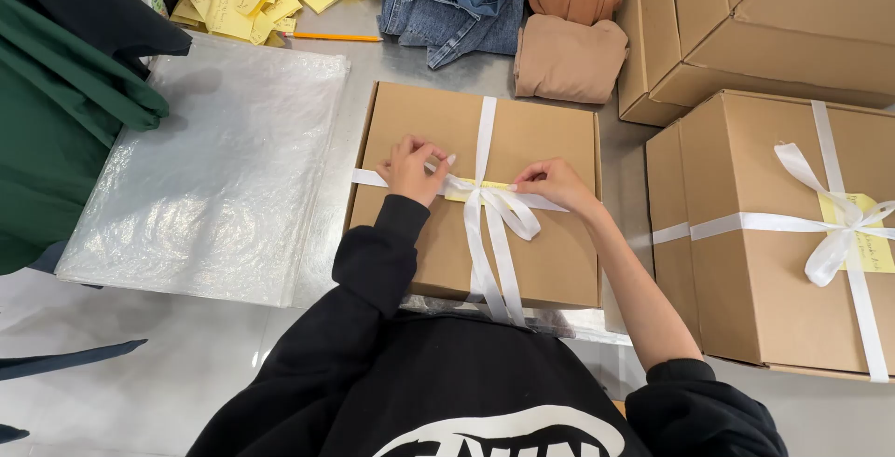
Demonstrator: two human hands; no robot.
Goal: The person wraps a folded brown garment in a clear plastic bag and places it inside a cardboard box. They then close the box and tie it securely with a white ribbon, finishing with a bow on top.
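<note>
Both hands (485,177) pinch glossy white ribbon (491,224) over a flat, matte cardboard box (550,261).

We see a flat brown cardboard box (522,233) lying closed at frame centre, lid up. White satin ribbon (485,131) crosses it lengthwise and widthwise, meeting at a loose bow (508,207) just right of centre, tails trailing toward the lower edge. A small yellow note (463,193) sits tucked under the ribbon crossing, mostly hidden.
</note>
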